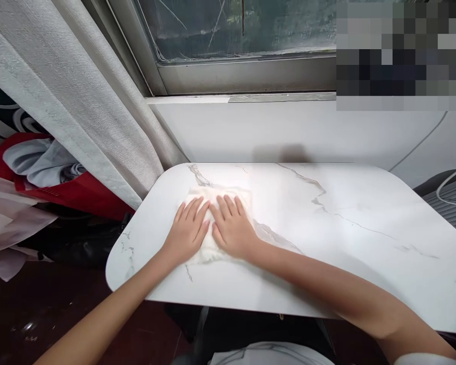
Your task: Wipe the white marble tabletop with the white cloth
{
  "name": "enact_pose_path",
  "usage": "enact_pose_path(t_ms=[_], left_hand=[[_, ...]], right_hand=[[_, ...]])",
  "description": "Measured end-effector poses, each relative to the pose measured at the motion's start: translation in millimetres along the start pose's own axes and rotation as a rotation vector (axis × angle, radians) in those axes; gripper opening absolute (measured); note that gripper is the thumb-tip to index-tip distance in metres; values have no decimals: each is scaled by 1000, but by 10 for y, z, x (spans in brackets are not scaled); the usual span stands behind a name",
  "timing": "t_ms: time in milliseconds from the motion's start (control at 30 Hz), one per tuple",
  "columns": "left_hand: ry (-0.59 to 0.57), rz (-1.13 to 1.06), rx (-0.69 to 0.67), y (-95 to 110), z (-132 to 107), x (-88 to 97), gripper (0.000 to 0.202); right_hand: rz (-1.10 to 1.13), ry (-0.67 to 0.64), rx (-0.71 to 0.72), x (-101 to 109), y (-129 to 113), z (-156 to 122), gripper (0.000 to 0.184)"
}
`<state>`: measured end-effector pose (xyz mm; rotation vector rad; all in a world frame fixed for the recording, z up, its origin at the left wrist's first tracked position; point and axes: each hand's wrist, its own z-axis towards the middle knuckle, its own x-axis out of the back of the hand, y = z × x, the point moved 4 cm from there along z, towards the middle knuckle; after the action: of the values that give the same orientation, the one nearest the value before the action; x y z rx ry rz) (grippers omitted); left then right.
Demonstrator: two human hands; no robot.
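Note:
A white cloth (213,251) lies spread on the left part of a white marble-patterned table (349,243). My left hand (188,228) rests flat on the cloth's left side, fingers stretched out and pointing away from me. Beside it, my right hand (233,225) presses flat on the cloth too, with its fingers spread. The index fingers of both hands almost meet near the middle of the cloth. Part of the cloth is hidden under the palms.
Grey curtains (99,91) hang at the left, beside a red bag (83,197) holding folded clothes. Behind the table stand a white wall (220,132) and a window (243,30). A white cable (446,200) loops at the right. The upper right corner is pixelated.

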<state>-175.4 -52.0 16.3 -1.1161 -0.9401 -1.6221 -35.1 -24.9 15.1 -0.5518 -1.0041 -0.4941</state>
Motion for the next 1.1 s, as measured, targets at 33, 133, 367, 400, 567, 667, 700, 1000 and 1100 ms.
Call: enact_pose_path(t_ms=[33,133,367,400,567,667,700,1000,1100], left_hand=[[21,9,0,74,-134,37,48],[68,29,-31,311,-472,120,51],[151,63,-6,797,-758,166,61],[153,63,0,844,-743,160,62],[144,51,-48,984,-590,98,65],[150,46,-72,990,-475,47,65],[152,51,-73,978,-424,30,64],[39,-67,48,494,636,-111,45],[72,-158,178,300,1065,-212,43]], right_hand=[[9,-1,25,41,-79,-104,52],[33,-14,80,175,-260,-391,55],[97,-115,108,478,-296,-841,57],[99,-130,99,511,-268,-874,57],[95,-185,21,575,-93,-949,56],[109,-218,-17,538,39,-892,56],[121,-238,-29,519,94,-847,56],[163,-442,-301,261,821,1,64],[132,-302,-372,165,1075,322,61]])
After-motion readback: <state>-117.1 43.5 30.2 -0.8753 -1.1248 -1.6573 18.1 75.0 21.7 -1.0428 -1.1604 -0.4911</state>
